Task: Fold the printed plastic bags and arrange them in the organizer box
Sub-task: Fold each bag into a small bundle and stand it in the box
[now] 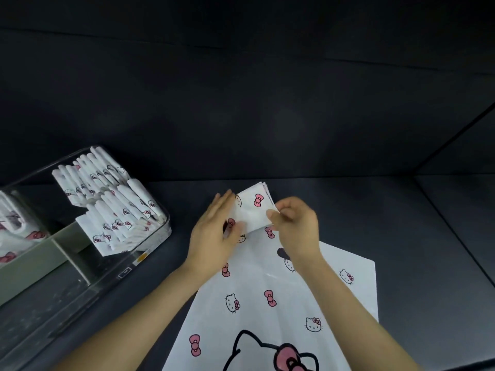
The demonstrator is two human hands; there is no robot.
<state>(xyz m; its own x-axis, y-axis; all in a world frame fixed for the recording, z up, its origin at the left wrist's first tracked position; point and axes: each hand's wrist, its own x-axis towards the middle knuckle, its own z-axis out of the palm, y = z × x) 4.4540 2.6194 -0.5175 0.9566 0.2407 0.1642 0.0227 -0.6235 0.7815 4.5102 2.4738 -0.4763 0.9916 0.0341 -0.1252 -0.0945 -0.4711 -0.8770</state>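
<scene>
A small folded white bag (253,210) printed with pink bows and cat faces is held between both hands above the dark table. My left hand (215,231) lies flat against its left side, fingers extended. My right hand (293,226) pinches its right edge. Beneath them a flat unfolded printed bag (270,309) lies spread toward the near edge. The clear organizer box (160,223) stands at the left, with several folded bags (112,202) standing in rows in its far compartment.
A grey-green divider (53,253) splits the box; more printed bags (16,231) lie in its left part. A dark wall rises behind the table, and a seam in the surface runs at the right (450,228).
</scene>
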